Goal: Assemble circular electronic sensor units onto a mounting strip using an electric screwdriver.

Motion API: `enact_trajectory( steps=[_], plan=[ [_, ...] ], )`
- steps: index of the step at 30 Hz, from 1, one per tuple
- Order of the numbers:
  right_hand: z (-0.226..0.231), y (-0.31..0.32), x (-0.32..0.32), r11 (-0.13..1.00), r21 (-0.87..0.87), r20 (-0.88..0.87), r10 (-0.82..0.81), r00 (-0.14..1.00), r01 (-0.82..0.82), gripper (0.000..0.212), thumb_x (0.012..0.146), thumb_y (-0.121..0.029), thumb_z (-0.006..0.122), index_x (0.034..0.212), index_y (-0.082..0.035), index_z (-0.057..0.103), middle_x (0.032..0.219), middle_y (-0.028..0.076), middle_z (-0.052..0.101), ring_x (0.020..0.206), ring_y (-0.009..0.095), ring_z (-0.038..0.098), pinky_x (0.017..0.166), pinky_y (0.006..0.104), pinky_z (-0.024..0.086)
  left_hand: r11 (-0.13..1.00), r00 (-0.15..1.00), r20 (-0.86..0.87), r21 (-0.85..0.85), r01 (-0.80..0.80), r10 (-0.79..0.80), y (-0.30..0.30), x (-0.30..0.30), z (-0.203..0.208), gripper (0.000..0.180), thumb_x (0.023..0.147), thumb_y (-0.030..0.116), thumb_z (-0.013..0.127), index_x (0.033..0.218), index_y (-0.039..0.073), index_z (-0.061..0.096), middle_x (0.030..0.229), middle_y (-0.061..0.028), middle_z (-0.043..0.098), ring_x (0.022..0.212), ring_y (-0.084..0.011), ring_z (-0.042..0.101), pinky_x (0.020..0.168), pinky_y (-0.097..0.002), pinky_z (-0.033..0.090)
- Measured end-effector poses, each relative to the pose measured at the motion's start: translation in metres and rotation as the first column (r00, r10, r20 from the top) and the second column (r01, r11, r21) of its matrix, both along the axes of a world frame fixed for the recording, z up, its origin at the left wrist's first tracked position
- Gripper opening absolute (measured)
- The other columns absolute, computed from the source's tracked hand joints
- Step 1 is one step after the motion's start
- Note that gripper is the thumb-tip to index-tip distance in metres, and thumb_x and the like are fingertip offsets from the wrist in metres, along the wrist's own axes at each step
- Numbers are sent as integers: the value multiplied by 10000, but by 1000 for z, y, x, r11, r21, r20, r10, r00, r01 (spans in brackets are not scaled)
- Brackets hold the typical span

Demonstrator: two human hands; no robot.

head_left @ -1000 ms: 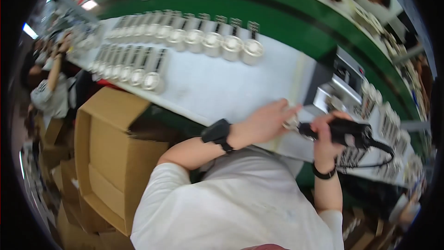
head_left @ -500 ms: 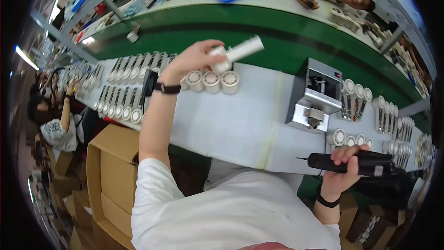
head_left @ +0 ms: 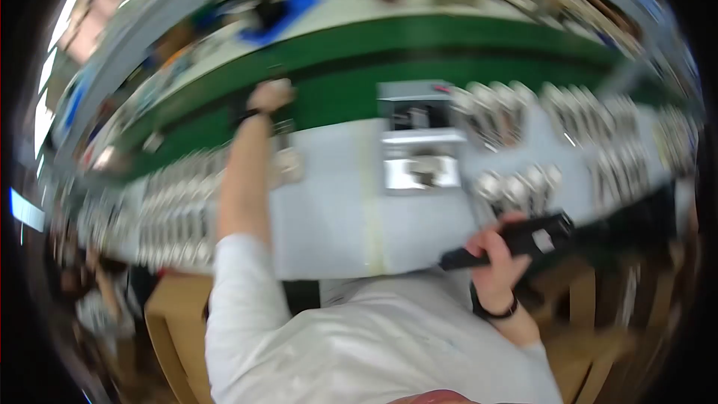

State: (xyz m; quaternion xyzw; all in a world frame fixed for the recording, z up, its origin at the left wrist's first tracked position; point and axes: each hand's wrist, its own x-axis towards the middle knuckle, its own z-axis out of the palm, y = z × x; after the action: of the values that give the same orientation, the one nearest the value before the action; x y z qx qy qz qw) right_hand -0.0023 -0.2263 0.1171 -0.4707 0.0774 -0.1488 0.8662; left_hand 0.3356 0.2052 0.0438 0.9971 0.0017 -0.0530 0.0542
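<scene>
My left hand reaches out past the far edge of the white table, smeared by motion. Its fingers curl round a small white round-headed unit, of which only a pale blurred part shows. Below that hand, white round units stand on the table, partly hidden by my forearm. At the front right, my right hand is closed round a black electric screwdriver, whose nose points left over the table's near edge; the bit is lost in the blur.
A silver-and-black bench machine stands right of the table's middle. Rows of white-headed handheld units lie to its right, and more rows lie at left. An open cardboard box sits at lower left. Across the green partition is another bench.
The view has swung to the right, blurring the scene. My left hand has moved outward with the white unit. My right hand still grips the screwdriver, now more tilted and closer to me.
</scene>
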Motion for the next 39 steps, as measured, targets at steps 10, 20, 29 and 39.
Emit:
enact_trajectory(
  steps=[10,20,29,39],
  plan=[
    [3,10,-3,958,-165,128,258,958,-236,339,840,-73,512,1157,-23,402,698,18,426,578,109,395,559,258,364,935,915,243,-231,-268,322,-85,-68,46,531,734,282,687,1122,-40,522,1152,-274,508,1019,-365,573,854,-403,490],
    [2,24,-16,952,-171,138,278,950,-254,315,843,-97,531,1133,-35,425,696,15,427,590,106,396,565,255,357,902,798,602,-332,276,-22,-160,-121,86,434,739,234,656,1061,-37,551,1080,-222,531,1072,-372,502,884,-423,443],
    [2,22,-25,960,-164,98,246,964,-228,287,844,-81,527,1114,-39,442,704,29,444,586,115,413,565,268,380,883,743,659,-274,381,-116,-196,-129,65,265,698,183,619,883,-8,622,912,-190,590,935,-349,565,815,-437,465],
    [5,27,-17,969,-169,84,199,976,-183,311,824,-56,540,1109,-34,419,712,51,473,575,143,459,566,308,426,948,946,191,130,-290,263,-11,-14,43,270,765,229,589,952,55,677,1024,-192,646,985,-333,615,841,-428,504]
  ],
)
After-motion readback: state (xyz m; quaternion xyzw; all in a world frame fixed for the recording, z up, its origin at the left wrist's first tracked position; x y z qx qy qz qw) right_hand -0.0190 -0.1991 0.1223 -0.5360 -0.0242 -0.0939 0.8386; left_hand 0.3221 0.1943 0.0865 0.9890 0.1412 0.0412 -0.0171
